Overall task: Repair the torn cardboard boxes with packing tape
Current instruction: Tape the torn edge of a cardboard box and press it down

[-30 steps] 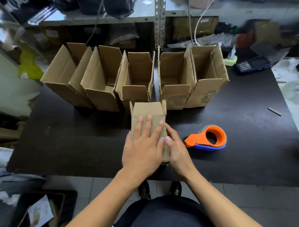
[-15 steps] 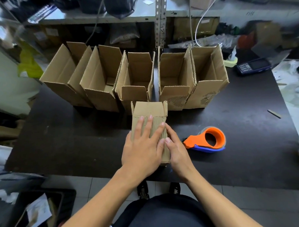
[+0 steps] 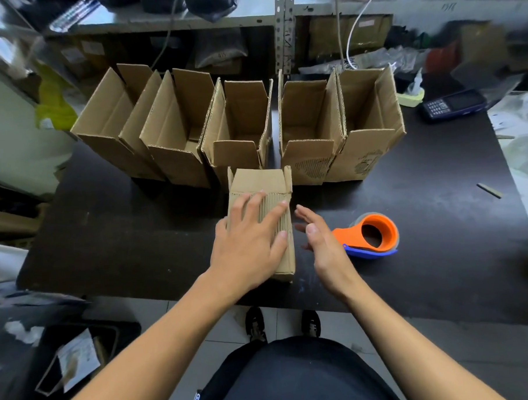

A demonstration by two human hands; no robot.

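A small cardboard box (image 3: pixel 260 183) lies on its side near the front of the black table (image 3: pixel 137 235), its top face stripped down to the ribbed inner layer. My left hand (image 3: pixel 249 239) presses flat on that face with fingers spread. My right hand (image 3: pixel 317 238) hovers just right of the box, fingers straight, holding nothing. An orange and blue tape dispenser (image 3: pixel 368 234) with a roll of clear tape sits on the table right of that hand.
Several open cardboard boxes (image 3: pixel 311 131) stand in a row behind the small box. A dark calculator (image 3: pixel 452 104) and a pale green dish (image 3: pixel 411 96) lie at the back right. Metal shelving (image 3: pixel 284 26) rises behind the table. A bin (image 3: pixel 79 356) stands on the floor at the left.
My right hand has lifted off the box's right edge and moved right toward the tape dispenser. My left hand still presses on the box.
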